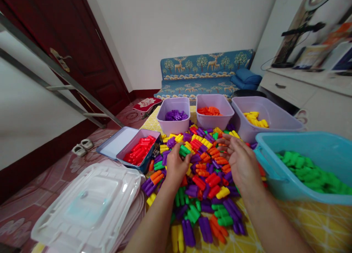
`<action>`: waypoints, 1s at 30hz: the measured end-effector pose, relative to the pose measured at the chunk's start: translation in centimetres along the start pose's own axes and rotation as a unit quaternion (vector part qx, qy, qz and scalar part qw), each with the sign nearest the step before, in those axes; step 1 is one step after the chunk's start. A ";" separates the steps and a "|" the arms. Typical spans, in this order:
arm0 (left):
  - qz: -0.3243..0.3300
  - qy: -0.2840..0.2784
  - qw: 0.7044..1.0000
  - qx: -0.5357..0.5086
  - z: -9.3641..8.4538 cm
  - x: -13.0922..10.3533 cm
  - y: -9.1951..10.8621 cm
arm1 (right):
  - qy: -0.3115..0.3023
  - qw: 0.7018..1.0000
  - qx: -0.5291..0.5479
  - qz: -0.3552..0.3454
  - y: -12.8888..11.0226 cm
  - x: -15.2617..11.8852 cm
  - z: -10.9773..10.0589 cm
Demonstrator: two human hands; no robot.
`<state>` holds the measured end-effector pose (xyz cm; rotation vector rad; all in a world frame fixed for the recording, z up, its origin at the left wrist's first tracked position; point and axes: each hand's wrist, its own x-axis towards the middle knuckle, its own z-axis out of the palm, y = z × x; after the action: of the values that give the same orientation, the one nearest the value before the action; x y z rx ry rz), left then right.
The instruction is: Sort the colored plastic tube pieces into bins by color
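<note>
Plastic pieces in purple, orange, red, green and yellow lie in a mixed pile on a yellow patterned cloth. My left hand is over the left part of the pile, its thumb and fingers curled around a green piece. Over the right side is my right hand, palm turned inward, fingers spread and holding nothing. Behind the pile stand lilac bins with purple pieces, orange pieces and yellow pieces. A box at the left holds red pieces; the turquoise bin holds green ones.
Stacked clear plastic lids lie at the front left. Beyond the bins is a blue patterned sofa. A metal ladder leans at the left, near a dark red door. A white cabinet stands at the right.
</note>
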<state>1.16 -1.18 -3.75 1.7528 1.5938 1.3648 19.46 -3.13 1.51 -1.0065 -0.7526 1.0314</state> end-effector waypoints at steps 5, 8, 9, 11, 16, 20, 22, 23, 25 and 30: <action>-0.066 0.004 0.956 -0.287 -0.2 0.1 1.0 | -0.126 0.977 -0.173 -0.002 1.2 -1.1 1.3; -0.089 -0.025 0.922 -0.376 -0.5 0.1 1.3 | -0.196 0.954 -0.224 -0.019 1.8 -1.7 1.9; -0.094 -0.036 0.914 -0.394 -0.6 0.1 1.3 | -0.215 0.950 -0.227 -0.020 1.9 -1.8 2.1; -0.104 -0.053 0.901 -0.419 -0.7 0.0 1.5 | -0.236 0.943 -0.231 -0.029 2.1 -2.1 2.2; -0.118 -0.102 0.870 -0.467 -0.9 -0.2 2.1 | -0.224 0.928 -0.275 -0.115 2.3 -2.0 1.9; -0.109 -0.138 0.864 -0.471 -0.6 -0.3 2.1 | -0.219 0.931 -0.274 -0.102 2.1 -1.8 1.7; -0.102 -0.128 0.871 -0.464 -0.4 -0.2 1.9 | -0.203 0.944 -0.248 -0.080 1.6 -1.8 1.7; -0.100 -0.116 0.877 -0.456 -0.3 -0.1 1.8 | -0.183 0.954 -0.226 -0.071 1.3 -1.7 1.7; -0.101 -0.085 0.892 -0.432 -0.2 0.0 1.6 | -0.114 0.976 -0.172 -0.066 0.5 -1.4 1.5; -0.107 -0.025 0.926 -0.362 -0.1 0.4 1.3 | 0.074 0.987 0.048 -0.133 -1.5 0.4 -0.2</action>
<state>1.70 -1.17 -2.46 1.1201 1.0093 1.5163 20.25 -3.01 2.82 -0.8623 -0.6876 0.7458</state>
